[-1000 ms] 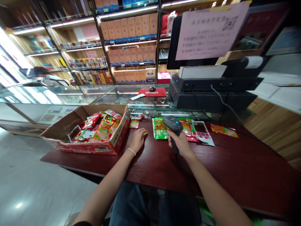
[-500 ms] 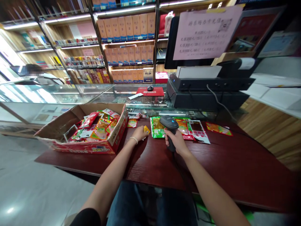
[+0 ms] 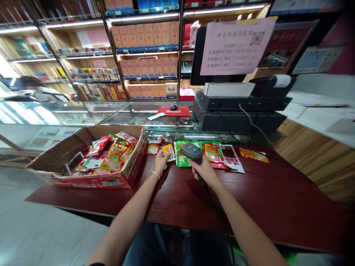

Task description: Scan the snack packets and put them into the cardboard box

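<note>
My left hand (image 3: 161,162) is closed on a small yellow-and-white snack packet (image 3: 168,151), held just above the dark red table. My right hand (image 3: 204,171) grips the handle of a black barcode scanner (image 3: 192,150), whose top shows a small blue light. The scanner head points left, toward the packet. Behind it lies a row of flat snack packets, among them a green one (image 3: 181,159), a red-and-orange one (image 3: 212,153) and a white one with a dark window (image 3: 233,159). To the left stands an open cardboard box (image 3: 133,166) of colourful snack packets (image 3: 113,159).
An orange packet (image 3: 253,154) lies farther right on the table (image 3: 249,199). Beyond the table are a glass counter (image 3: 122,118), a mouse (image 3: 173,107) on a red pad, and a monitor bearing a pink sign (image 3: 235,46). A person (image 3: 36,88) is at far left.
The packet in my left hand has turned so that its printed face shows more. My right hand has tilted the scanner down and leftward. The camera view has shifted slightly.
</note>
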Action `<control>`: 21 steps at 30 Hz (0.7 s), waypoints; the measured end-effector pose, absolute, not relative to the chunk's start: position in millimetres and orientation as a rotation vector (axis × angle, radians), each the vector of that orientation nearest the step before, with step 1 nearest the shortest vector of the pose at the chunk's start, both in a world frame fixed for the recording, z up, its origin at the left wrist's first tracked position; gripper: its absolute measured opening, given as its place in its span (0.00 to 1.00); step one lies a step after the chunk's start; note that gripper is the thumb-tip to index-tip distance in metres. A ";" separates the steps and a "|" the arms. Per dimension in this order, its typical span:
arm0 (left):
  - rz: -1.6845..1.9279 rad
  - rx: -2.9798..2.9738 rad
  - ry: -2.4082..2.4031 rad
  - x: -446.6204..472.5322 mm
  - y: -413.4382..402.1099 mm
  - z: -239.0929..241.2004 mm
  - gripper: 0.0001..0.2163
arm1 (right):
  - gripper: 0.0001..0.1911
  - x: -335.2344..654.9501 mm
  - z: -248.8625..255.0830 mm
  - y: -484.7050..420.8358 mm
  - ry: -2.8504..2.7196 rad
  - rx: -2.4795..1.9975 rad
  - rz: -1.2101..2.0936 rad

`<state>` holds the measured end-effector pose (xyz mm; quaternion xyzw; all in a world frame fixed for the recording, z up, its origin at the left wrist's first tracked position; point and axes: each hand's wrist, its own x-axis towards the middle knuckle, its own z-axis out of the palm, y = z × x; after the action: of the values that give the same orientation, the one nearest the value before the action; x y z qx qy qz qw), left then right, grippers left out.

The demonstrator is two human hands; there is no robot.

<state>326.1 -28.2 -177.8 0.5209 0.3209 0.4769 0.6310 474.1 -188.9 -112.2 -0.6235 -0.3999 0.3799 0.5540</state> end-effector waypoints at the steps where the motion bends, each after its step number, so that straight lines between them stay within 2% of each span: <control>1: 1.083 1.181 0.722 326.2 -28.6 -177.1 0.20 | 0.26 475.5 -109.9 -190.3 -0.990 -1.500 0.922; 5: 1.079 1.156 0.708 326.1 -29.1 -176.1 0.21 | 0.27 482.2 -100.1 -194.8 -1.081 -1.584 0.955; 11: 1.092 1.181 0.714 327.3 -24.3 -183.2 0.17 | 0.15 484.3 -99.2 -198.0 -1.142 -1.638 1.026; 16: 1.093 1.251 0.779 327.7 -19.5 -188.5 0.11 | 0.14 482.6 -99.3 -199.3 -1.123 -1.607 1.037; 21: 1.109 1.279 0.759 326.8 -23.9 -184.8 0.12 | 0.16 483.0 -97.3 -198.4 -1.080 -1.583 1.026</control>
<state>326.8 -23.9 -184.8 0.5515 0.3272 0.4784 0.5999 483.0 -198.4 -97.3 -0.6445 -0.4399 0.4179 0.4653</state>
